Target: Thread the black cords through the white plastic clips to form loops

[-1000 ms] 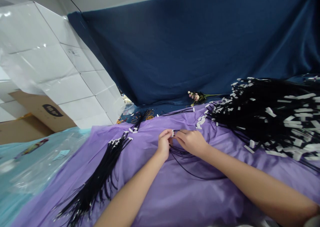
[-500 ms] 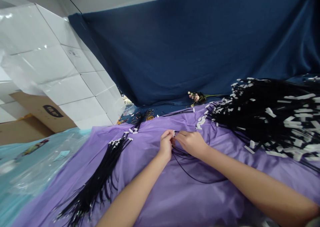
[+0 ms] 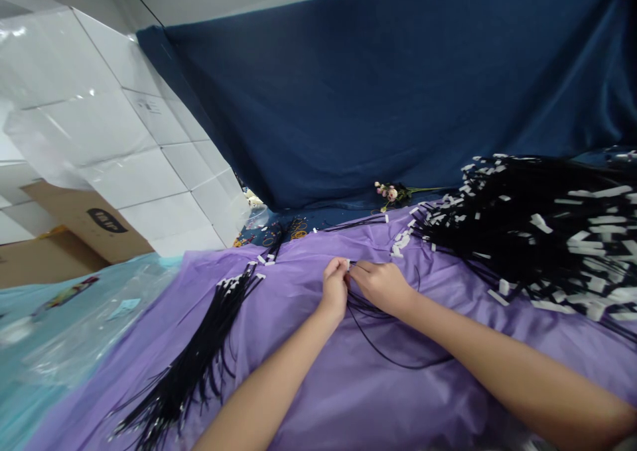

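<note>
My left hand (image 3: 335,284) pinches a small white tag (image 3: 348,264) at the end of a thin black cord. Right against it, my right hand (image 3: 381,285) is closed on the black cord (image 3: 381,355), whose loops hang beneath both hands and curve over the purple cloth. The fingertips nearly meet, so the exact grip is partly hidden. To the left lies a neat bundle of black cords (image 3: 199,351) with white tags at its upper end. A large heap of similar black cords (image 3: 517,219) with white tags spreads out on the right.
Purple cloth (image 3: 318,398) covers the surface under my hands. Artificial flowers (image 3: 393,192) lie at the back before a dark blue curtain (image 3: 348,99). White boxes (image 3: 149,172) are stacked at the left, beside an open cardboard box (image 3: 94,219) and clear plastic bags (image 3: 84,345).
Both hands stay together at almost the same spot. My left hand has turned slightly and shifted a little to the right; the cords on the cloth look unchanged.
</note>
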Demonstrator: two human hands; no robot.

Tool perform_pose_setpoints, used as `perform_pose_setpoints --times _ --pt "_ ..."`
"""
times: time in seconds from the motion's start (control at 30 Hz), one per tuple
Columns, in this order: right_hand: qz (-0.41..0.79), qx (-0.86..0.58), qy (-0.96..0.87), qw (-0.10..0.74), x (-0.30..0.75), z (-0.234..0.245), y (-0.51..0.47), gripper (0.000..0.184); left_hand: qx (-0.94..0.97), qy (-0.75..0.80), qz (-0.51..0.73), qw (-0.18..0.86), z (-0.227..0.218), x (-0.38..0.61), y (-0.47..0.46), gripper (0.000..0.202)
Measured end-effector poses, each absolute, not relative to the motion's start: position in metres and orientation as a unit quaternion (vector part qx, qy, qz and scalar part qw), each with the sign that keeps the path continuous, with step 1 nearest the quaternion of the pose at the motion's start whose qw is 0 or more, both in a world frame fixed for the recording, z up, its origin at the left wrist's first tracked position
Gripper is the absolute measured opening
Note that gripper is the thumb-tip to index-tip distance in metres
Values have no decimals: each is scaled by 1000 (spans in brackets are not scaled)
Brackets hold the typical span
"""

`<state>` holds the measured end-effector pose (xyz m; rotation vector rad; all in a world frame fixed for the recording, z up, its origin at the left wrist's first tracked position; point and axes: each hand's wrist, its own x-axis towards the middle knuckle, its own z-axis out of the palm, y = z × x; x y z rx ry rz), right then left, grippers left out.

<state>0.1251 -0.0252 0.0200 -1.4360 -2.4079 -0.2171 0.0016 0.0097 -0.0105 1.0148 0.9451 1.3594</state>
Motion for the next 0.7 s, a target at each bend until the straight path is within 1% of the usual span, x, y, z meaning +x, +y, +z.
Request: perform_pose_setpoints --times 0.37,0.57,0.7 --pt "-89 -490 -849 179 120 20 -25 25 455 379 608 529 -14 0 5 40" --pt "-104 -480 -847 206 125 20 -22 23 466 384 608 516 -12 -3 5 39" --pt "-112 -485 -834 238 130 19 -22 22 467 392 609 508 -11 -4 8 37"
